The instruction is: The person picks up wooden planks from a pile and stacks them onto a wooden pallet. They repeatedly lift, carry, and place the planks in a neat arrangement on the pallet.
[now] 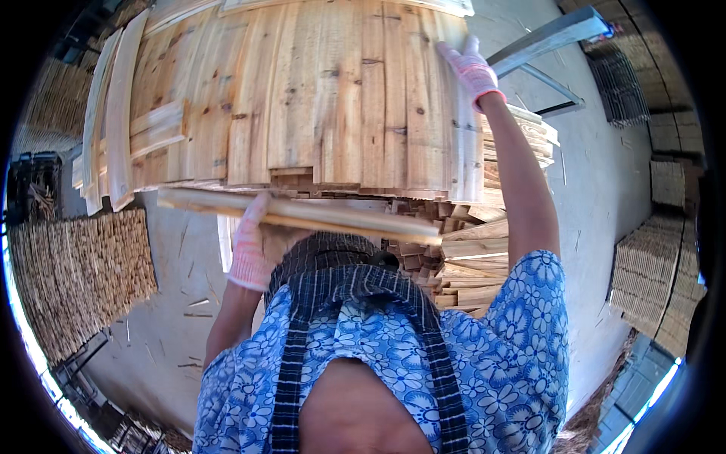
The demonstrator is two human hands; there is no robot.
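My left hand [252,248], in a pale pink knit glove, grips a narrow wooden board [340,218] near its left part. That board is smeared by motion and lies crosswise between my body and the layer of planks. My right hand [473,70], gloved the same way, reaches far forward with its fingers spread against the right edge of the planks [318,98]. These pale, knotty planks sit side by side and their near ends are uneven. At the left of the layer, loose strips [125,113] lie on top, some slightly blurred.
Beneath and beside the planks is a pile of cut boards [478,265]. A metal frame arm [548,41] juts out at the far right. Stacked wood [83,276] stands at the left, with more bundles [646,261] at the right. Splinters lie on the grey floor [178,325].
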